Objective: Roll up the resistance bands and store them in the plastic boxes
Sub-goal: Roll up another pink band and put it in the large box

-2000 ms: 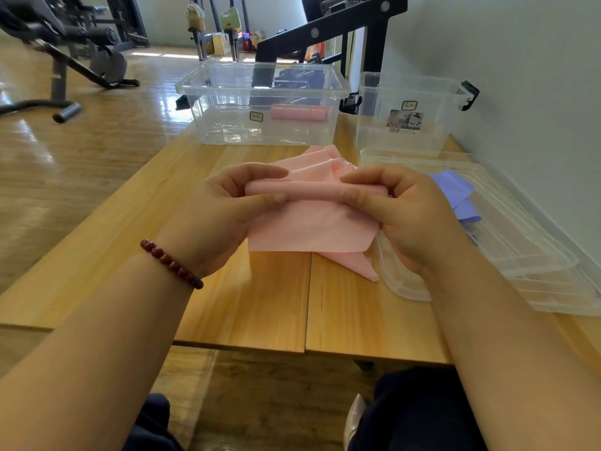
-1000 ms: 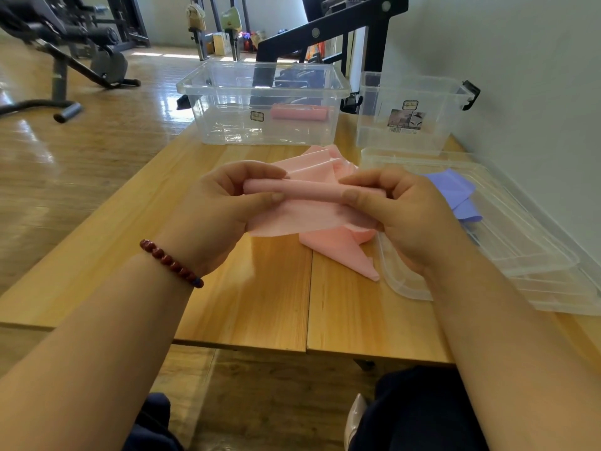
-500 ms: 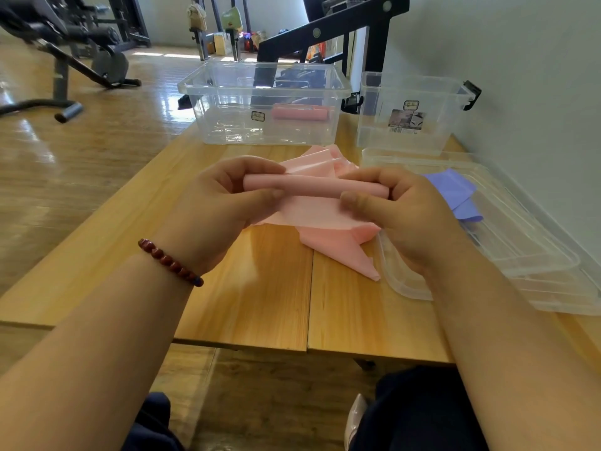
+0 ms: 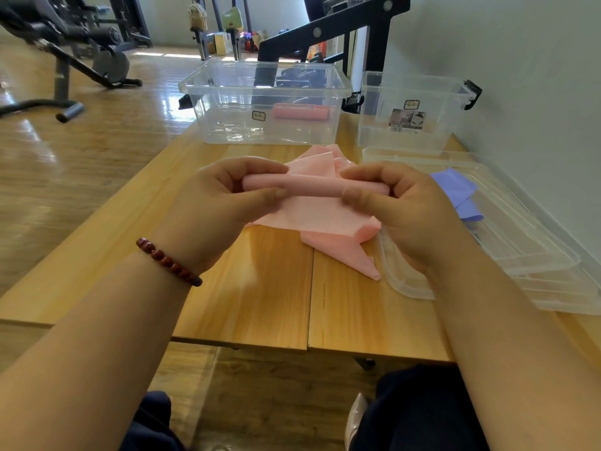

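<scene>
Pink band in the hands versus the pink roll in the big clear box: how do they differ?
The pink band is only partly rolled, its loose tail trailing onto the table; the pink roll is fully wound. The left hand and right hand pinch the pink band above the table; the pink roll lies untouched inside the big clear box. Both are pink.

Both forearms bare, reaching forward from lower corners, converging toward middle. Left hand (image 4: 211, 206) curled round left end of rolled pink resistance band (image 4: 312, 185): fingers arched over top, thumb pressed on near side. Right hand (image 4: 406, 209) mirrors it on right end, fingers over top, thumb on near side. Hands level, apart, backs toward camera. Dark red bead bracelet (image 4: 167, 262) on left wrist. Right wrist bare.
</scene>
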Available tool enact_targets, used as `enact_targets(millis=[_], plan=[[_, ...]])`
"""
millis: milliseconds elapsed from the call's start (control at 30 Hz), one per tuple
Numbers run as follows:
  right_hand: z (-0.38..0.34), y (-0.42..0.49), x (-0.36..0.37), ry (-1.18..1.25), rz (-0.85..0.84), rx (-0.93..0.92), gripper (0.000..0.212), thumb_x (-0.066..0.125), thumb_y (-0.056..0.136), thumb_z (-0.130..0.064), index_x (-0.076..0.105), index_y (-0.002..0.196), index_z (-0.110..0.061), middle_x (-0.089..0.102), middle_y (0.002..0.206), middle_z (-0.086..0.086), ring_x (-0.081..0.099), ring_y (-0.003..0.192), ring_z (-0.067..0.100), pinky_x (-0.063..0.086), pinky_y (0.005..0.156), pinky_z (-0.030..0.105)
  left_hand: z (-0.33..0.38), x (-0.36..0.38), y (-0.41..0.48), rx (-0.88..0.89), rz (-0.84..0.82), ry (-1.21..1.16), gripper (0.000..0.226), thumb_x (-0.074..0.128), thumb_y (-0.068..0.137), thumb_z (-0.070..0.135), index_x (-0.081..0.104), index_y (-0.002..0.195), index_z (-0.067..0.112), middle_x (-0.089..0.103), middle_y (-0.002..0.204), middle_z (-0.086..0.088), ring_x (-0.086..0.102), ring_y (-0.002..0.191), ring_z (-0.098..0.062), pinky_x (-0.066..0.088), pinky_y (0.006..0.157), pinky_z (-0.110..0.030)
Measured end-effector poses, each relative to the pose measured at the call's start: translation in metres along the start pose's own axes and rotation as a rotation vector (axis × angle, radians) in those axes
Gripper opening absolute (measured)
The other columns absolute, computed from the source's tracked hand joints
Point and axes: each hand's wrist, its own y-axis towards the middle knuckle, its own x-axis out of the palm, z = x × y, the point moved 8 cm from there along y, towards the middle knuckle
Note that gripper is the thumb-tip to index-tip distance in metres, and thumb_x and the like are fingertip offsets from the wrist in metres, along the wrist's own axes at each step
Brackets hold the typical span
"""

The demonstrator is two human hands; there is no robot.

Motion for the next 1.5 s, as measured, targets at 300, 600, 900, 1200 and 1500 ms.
enact_targets(millis=[300, 600, 900, 1200, 1500], plan=[[-0.009, -0.001, -0.002, -0.104, 0.05, -0.15, 0.028, 0.076, 0.083, -0.011, 0.07, 0.096, -0.035, 0.069, 0.103, -0.011, 0.062, 0.103, 0.007, 0.05, 0.09, 0.023, 0.007, 0.008, -0.006, 0.005, -0.064, 0.215, 0.023, 0.073, 0.08, 0.033, 0.074, 0.103, 0.03, 0.075, 0.097, 0.008, 0.068, 0.096, -0.007, 0.057, 0.089, -0.034], [-0.038, -0.022, 0.015, -0.487, 0.347, -0.486, 0.019, 0.066, 0.092, -0.014, 0.071, 0.11, -0.013, 0.06, 0.107, -0.01, 0.052, 0.1, -0.004, 0.042, 0.088, 0.007, -0.009, 0.011, -0.012, -0.029, 0.206, -0.19, 0.017, 0.069, 0.087, 0.013, 0.074, 0.098, 0.025, 0.072, 0.106, -0.004, 0.07, 0.099, -0.013, 0.057, 0.083, -0.026], [-0.035, -0.026, 0.05, -0.176, 0.046, -0.273, 0.048, 0.052, 0.092, -0.039, 0.06, 0.132, -0.013, 0.057, 0.125, -0.018, 0.044, 0.108, -0.028, 0.033, 0.086, -0.004, -0.005, 0.032, -0.011, -0.068, 0.014, -0.448, 0.044, 0.029, 0.106, 0.03, 0.066, 0.117, 0.009, 0.073, 0.111, -0.006, 0.068, 0.109, -0.018, 0.052, 0.091, -0.033], [-0.023, -0.029, 0.043, -0.126, 0.109, -0.152, 0.042, 0.076, 0.083, -0.025, 0.066, 0.123, -0.02, 0.069, 0.109, -0.013, 0.064, 0.102, -0.002, 0.052, 0.081, 0.012, -0.009, 0.037, -0.01, -0.034, -0.047, -0.225, 0.039, 0.03, 0.106, 0.022, 0.067, 0.118, 0.016, 0.072, 0.115, 0.0, 0.065, 0.113, -0.013, 0.054, 0.091, -0.027], [0.011, -0.016, 0.022, 0.348, 0.086, 0.136, 0.024, 0.058, 0.093, -0.011, 0.072, 0.105, -0.027, 0.067, 0.12, 0.004, 0.065, 0.11, 0.023, 0.057, 0.086, 0.035, 0.002, -0.002, -0.002, 0.097, 0.212, 0.131, 0.018, 0.067, 0.09, 0.018, 0.069, 0.094, 0.035, 0.071, 0.094, 0.014, 0.065, 0.091, 0.002, 0.054, 0.081, -0.019]])
